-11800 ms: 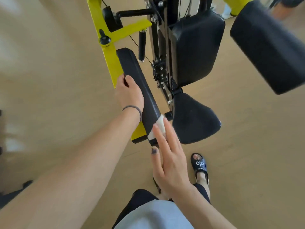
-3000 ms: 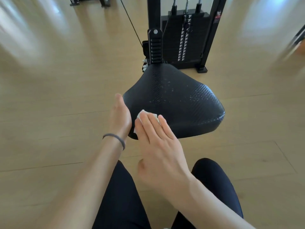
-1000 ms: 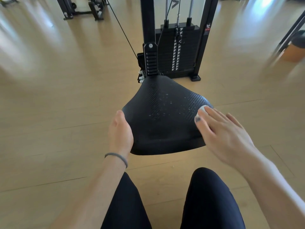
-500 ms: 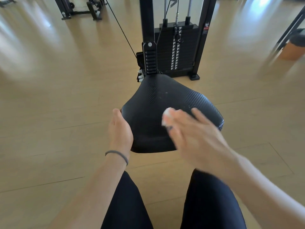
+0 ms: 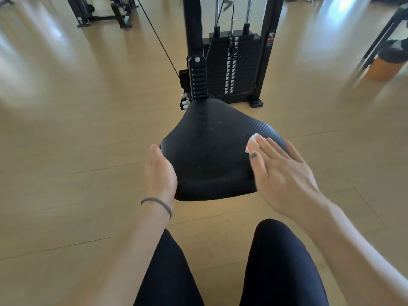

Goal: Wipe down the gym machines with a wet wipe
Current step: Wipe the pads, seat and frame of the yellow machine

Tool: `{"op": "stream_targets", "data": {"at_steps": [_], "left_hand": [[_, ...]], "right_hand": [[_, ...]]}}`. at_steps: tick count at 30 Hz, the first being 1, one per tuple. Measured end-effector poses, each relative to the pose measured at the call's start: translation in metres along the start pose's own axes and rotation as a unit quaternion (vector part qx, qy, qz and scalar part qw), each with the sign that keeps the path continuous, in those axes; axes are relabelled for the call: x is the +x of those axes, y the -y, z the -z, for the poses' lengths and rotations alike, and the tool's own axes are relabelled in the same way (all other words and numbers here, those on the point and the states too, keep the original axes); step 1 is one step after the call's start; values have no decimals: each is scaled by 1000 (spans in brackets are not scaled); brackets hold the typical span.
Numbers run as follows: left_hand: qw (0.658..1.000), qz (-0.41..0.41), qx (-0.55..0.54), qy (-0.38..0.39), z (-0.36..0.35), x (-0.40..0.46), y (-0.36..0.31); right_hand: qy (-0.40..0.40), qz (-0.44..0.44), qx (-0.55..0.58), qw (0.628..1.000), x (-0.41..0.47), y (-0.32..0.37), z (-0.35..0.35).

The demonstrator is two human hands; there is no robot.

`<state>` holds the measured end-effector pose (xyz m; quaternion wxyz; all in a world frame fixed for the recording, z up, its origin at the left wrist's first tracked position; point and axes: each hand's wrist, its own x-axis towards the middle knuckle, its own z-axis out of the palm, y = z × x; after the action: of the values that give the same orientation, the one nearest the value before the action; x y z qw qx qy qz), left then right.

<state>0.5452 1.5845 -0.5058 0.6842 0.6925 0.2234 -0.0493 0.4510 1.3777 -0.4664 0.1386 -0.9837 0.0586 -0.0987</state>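
Wiping step: the right hand [image 5: 284,173] presses a wipe [image 5: 252,141] onto the right side of the seat [image 5: 209,155]
Wipe, where: under the right fingertips, on the seat's upper right part, only a small white bunch showing past the fingers
Wipe, handling: judged light, soft and limp, likely to bunch or roll under a drag; best kept flat under several fingers, not pinched at a corner
Seat, handling: a black padded seat with a ribbed texture, judged firm with some give; the ribs may snag the wipe and hold dirt in the grooves
Seat, where to hold: the left rim looks the sensible place, clear of the wiping path
Right grip: fingers straight and a little spread, lying flat on the wipe, not curled round it; thumb out to the side
Left grip: the left hand [image 5: 160,171] rests against the seat's left edge with fingers wrapped over the rim; how far they curl beneath I cannot tell
Progress: a few pale specks show near the seat's middle, so I judge more passes are needed
Risk: the wipe slipping out from under flat fingers on a fast stroke
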Motion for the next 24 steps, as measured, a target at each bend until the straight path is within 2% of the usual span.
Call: {"op": "stream_targets", "data": {"at_steps": [1, 4, 6, 8, 11, 12, 13, 16, 18, 21, 24], "left_hand": [[1000, 3, -1, -3, 0, 0, -1], [998, 24, -33, 39, 1, 8, 0], [998, 28, -29, 47, 3, 11, 2], [1000, 8, 4, 28, 3, 8, 3], [999, -28, 26, 10, 2, 4, 3], [999, -28, 23, 10, 2, 4, 3], [999, -29, 19, 12, 2, 4, 4], [999, -32, 19, 16, 1, 3, 4], [999, -27, 17, 8, 1, 2, 4], [999, -28, 18, 2, 1, 0, 3], [999, -41, 20, -1, 0, -6, -1]], "right_hand": [[-9, 19, -10, 1000, -5, 19, -2], [18, 187, 15, 982, -36, 87, -25], [39, 220, 41, 974, -39, 90, -19], [41, 191, 13, 981, -20, 52, -12], [88, -19, 17, 996, 23, -23, 10], [87, -53, 30, 994, 31, -38, 13], [84, -45, 24, 995, 32, -40, 14], [46, 78, 5, 996, 0, -10, 4], [59, 111, 31, 992, -13, 3, 2], [117, 76, 39, 989, 40, -11, -4], [177, -16, 47, 983, 103, -16, 2]]}}
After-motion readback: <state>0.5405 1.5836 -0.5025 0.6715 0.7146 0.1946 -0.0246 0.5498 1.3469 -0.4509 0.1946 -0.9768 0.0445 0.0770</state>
